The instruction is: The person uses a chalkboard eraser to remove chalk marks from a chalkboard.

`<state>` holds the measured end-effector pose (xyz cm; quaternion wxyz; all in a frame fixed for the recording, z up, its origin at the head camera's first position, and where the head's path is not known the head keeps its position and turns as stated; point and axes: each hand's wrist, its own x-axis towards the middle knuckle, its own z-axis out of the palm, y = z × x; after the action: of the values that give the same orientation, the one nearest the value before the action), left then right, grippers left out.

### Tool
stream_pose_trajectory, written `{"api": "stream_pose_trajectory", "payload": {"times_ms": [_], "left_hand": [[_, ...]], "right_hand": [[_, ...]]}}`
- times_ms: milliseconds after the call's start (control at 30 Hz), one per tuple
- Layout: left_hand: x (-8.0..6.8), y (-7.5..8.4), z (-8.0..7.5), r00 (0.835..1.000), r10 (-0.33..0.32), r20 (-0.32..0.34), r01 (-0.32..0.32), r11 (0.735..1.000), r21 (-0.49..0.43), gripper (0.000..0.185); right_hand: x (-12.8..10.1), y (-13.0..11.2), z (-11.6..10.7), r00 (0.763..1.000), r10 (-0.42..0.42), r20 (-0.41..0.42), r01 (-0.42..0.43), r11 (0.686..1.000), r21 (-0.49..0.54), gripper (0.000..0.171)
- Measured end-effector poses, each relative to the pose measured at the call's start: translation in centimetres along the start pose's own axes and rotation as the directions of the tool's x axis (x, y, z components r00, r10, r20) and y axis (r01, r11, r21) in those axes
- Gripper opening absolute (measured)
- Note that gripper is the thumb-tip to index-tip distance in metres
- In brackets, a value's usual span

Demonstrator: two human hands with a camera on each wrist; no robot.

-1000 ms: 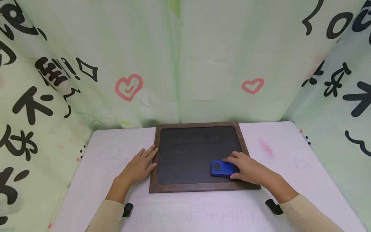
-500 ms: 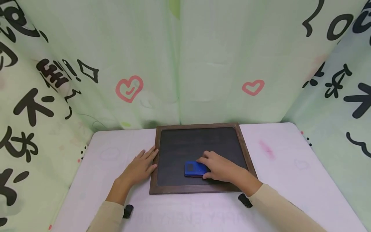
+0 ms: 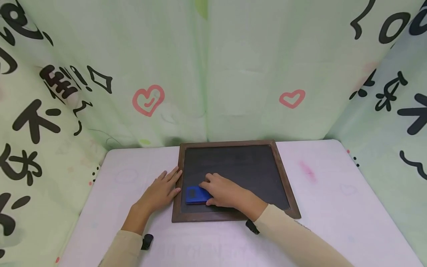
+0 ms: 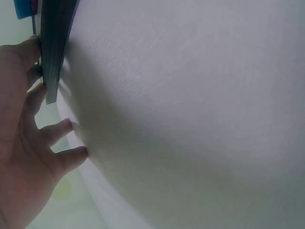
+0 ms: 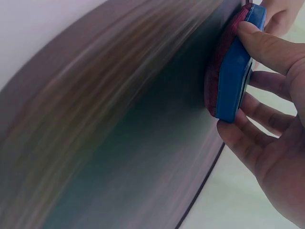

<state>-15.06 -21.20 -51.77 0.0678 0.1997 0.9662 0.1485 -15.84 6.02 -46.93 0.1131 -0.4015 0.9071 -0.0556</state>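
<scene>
A small blackboard (image 3: 240,167) in a dark wooden frame (image 3: 233,216) lies flat on the white table (image 3: 333,207). My right hand (image 3: 223,193) grips a blue eraser (image 3: 195,195) and holds it down on the board's near left corner. In the right wrist view the blue eraser (image 5: 233,71) shows a red felt pad against the board (image 5: 119,143), with fingers (image 5: 267,45) curled round it. My left hand (image 3: 160,191) lies flat on the table, fingertips touching the frame's left edge. The left wrist view shows the same fingers (image 4: 35,95) against the frame (image 4: 55,47).
Pale green cloth walls (image 3: 207,74) with black lettering and pink hearts close in the table at the back and both sides. A faint pink smear (image 3: 307,171) marks the table right of the board. Black wrist straps (image 3: 146,241) sit on both arms.
My right hand has slid the blue eraser leftward across the board's near part, from the right side to the left corner. The left hand has stayed at the frame.
</scene>
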Motion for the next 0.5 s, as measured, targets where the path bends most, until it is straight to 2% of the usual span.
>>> {"api": "stream_pose_trajectory", "payload": {"times_ms": [267,500], "left_hand": [[-0.1,0.2,-0.3,1.000,-0.008,-0.001,0.008,1.000,0.006,0.064],[-0.1,0.3,-0.2,1.000,-0.008,0.001,0.008,1.000,0.002,0.064]], "right_hand": [[0.9,-1.6,0.1,0.999,-0.022,0.025,0.024,0.997,-0.070,0.060],[0.0,-1.6,-0.1,0.996,-0.027,0.080,0.030,0.999,-0.035,0.061]]}}
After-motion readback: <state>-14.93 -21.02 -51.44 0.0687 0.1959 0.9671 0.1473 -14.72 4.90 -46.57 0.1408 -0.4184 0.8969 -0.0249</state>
